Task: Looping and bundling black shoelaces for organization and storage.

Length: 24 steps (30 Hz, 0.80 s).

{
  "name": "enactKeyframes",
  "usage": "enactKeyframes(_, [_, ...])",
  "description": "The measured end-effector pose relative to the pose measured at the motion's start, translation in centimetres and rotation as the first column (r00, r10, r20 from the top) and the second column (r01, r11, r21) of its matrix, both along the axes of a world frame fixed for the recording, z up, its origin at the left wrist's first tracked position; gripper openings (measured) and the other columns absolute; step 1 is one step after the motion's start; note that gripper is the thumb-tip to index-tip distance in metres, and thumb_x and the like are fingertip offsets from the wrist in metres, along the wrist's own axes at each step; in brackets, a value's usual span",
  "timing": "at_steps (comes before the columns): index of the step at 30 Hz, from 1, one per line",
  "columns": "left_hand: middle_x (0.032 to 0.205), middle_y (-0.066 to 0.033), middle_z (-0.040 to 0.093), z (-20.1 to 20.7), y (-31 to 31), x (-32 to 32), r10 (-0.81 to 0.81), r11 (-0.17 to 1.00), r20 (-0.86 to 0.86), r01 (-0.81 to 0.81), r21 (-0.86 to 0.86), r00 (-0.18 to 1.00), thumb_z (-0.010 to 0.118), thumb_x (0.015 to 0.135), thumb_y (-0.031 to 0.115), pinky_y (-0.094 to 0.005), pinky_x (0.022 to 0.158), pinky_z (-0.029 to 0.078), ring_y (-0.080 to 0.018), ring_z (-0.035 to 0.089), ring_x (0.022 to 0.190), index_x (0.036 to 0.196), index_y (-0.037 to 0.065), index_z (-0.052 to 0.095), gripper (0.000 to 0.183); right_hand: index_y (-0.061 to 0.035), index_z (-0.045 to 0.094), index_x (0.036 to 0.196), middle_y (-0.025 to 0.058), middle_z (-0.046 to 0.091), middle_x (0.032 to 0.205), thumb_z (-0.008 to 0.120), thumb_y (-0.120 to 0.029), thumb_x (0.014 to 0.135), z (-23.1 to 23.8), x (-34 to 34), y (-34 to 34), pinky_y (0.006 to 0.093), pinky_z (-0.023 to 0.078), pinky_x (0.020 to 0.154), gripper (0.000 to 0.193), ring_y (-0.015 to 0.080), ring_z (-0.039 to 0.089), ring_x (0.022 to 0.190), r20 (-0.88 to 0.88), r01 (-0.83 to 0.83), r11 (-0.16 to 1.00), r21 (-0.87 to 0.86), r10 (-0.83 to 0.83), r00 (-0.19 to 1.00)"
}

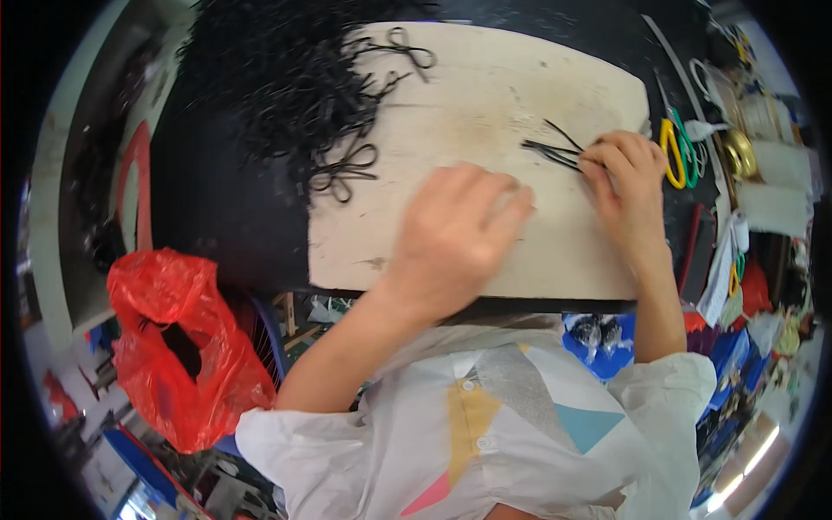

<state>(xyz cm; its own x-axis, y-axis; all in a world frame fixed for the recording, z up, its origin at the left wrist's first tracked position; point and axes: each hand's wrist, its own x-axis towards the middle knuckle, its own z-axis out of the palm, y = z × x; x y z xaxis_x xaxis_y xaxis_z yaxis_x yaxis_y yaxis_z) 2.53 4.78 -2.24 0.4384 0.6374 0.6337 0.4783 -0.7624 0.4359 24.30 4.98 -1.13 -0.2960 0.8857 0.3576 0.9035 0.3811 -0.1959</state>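
My right hand (pixel 626 169) pinches a small bunch of thin black cords (pixel 555 152) over the right part of a pale wooden board (pixel 485 95). The cords' ends stick out to the left of my fingertips. Toward the middle of the board is my left hand (pixel 459 234), blurred by motion, its fingers curled and thumb and forefinger drawn together. Whatever may be between them is hidden. A big heap of black cords (pixel 295 78) lies at the far left and spills onto the board. Looped, bow-like cords (pixel 347 172) rest at the heap's near edge.
Scissors with yellow and green handles (pixel 672 154) lie just right of the board. A red plastic bag (pixel 186 347) hangs open at the near left. The black tabletop (pixel 217 208) shows left of the board. A blue container (pixel 607 342) with wrapped dark items sits below the near edge.
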Motion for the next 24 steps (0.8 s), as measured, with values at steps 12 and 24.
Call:
enactKeyframes(12, [0.075,-0.0082,0.060,0.1,-0.5,0.6,0.037,0.985,0.083,-0.022,-0.169,0.996,0.066,0.065,-0.002,-0.0285,0.054,0.044,-0.0219,0.055,0.063,0.079,0.001,0.061,0.014,-0.0088,0.057,0.076,0.0026,0.053,0.080,0.061,-0.004,0.069,0.0,1.5,1.1,0.0357,0.029,0.082,0.010,0.0204,0.049,0.085,-0.048,0.051,0.997,0.049,-0.048,0.998])
enactKeyframes(24, [0.074,-0.0089,0.060,0.6,-0.1,1.4,0.019,0.985,0.082,-0.004,-0.170,0.996,0.066,0.066,-0.002,-0.0288,0.053,0.043,-0.0221,0.055,0.062,0.079,0.001,0.062,0.013,-0.0069,0.053,0.074,0.0039,0.052,0.078,0.060,-0.002,0.069,-0.3,1.1,0.6,0.0372,0.030,0.080,0.010,0.0219,0.049,0.083,-0.036,0.018,1.000,0.011,-0.018,0.999])
